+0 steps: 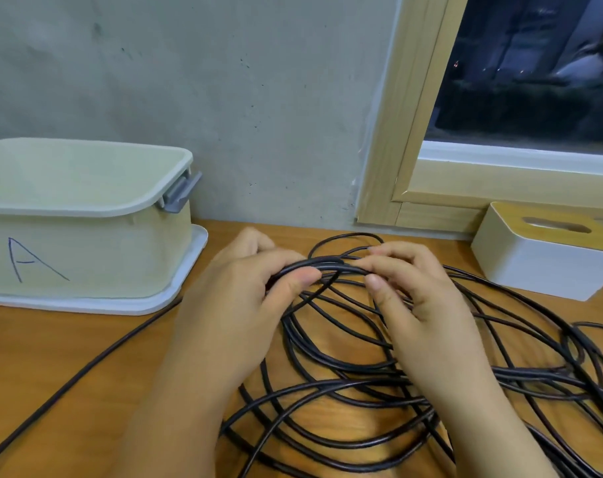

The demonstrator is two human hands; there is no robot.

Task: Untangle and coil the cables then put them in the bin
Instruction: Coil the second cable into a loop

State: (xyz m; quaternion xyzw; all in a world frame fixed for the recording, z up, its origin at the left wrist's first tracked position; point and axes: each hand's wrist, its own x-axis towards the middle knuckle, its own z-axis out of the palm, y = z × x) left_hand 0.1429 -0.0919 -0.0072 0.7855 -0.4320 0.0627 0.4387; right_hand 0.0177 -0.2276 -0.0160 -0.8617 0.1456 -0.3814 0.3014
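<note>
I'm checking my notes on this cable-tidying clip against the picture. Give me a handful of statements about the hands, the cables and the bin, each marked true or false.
1. Both hands grip the same bundle of black cables: the left hand and the right hand. True.
2. The bin already holds coiled cable. False: no cable shows inside it, though its floor is hidden; the cables lie on the table.
3. The bin is marked with the letter A. True.
4. The tissue box stands left of the bin. False: it stands far right, below the window.
5. The cables are neatly coiled. False: they sprawl in loose, crossing loops.
</note>
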